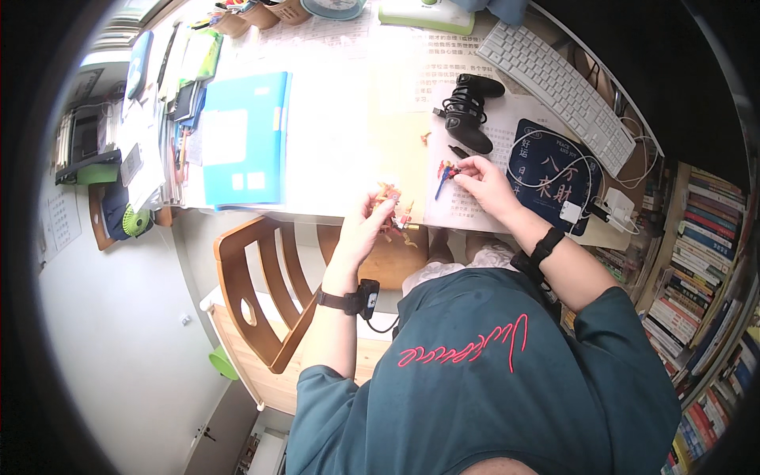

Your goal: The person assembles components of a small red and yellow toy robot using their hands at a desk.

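My left hand is closed on an orange-red toy figure at the table's front edge. Small red and gold parts stick out from the figure beside my fingers. To the right, my right hand pinches a small blue and red toy piece above an open printed page. The two toys are apart from each other. A small orange bit lies on the table beyond them. Finer detail of either toy is too small to make out.
A black game controller with its cable wound round it lies beyond my right hand. Right of it are a dark blue mat, a white keyboard and white chargers. Blue folders lie left; a wooden chair stands below.
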Demonstrator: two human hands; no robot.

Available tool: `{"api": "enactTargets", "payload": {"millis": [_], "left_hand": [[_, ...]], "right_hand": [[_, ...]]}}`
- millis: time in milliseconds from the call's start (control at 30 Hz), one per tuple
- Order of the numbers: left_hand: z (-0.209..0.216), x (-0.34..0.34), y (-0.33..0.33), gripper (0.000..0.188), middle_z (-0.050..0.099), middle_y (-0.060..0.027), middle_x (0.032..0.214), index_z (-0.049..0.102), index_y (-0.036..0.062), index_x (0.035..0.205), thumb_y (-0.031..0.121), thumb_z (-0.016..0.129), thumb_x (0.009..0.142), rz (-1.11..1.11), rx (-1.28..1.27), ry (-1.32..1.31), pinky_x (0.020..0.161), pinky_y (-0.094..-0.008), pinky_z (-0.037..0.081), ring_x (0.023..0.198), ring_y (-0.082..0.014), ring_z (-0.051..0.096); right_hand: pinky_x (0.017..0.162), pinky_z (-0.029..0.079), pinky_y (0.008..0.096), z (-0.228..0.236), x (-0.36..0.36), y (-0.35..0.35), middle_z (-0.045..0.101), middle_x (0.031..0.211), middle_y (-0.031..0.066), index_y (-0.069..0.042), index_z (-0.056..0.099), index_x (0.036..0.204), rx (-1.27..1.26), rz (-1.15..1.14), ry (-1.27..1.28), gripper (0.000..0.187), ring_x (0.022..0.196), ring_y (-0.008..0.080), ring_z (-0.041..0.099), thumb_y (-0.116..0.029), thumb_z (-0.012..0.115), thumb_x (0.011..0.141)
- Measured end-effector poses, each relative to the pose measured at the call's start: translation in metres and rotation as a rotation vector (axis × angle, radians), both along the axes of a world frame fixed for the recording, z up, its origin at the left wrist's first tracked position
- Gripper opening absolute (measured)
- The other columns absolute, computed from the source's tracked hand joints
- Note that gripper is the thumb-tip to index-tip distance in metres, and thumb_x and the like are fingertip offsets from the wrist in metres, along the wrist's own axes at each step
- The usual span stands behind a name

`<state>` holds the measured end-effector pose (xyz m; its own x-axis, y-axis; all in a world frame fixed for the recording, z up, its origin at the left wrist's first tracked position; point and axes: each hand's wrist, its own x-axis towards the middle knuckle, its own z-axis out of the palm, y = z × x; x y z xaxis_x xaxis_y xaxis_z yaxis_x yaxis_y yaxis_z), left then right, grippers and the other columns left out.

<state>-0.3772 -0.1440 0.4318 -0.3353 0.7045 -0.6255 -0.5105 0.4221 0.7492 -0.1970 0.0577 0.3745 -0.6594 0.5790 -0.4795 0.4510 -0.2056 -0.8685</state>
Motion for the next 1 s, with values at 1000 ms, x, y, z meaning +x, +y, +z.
{"api": "enactTargets", "payload": {"millis": [1000], "left_hand": [[-0.031,-0.001,0.018,0.03,0.065,-0.0057,0.075,0.056,0.0017,0.102,0.026,0.068,0.088,0.146,-0.119,0.076,0.047,-0.0226,0.05,0.056,-0.0098,0.062]], "right_hand": [[0.069,0.048,0.0248,0.018,-0.034,-0.037,0.063,0.09,0.0036,0.0,0.061,0.108,0.088,0.271,0.055,0.028,0.079,0.0095,0.058,-0.019,0.064,0.088]]}}
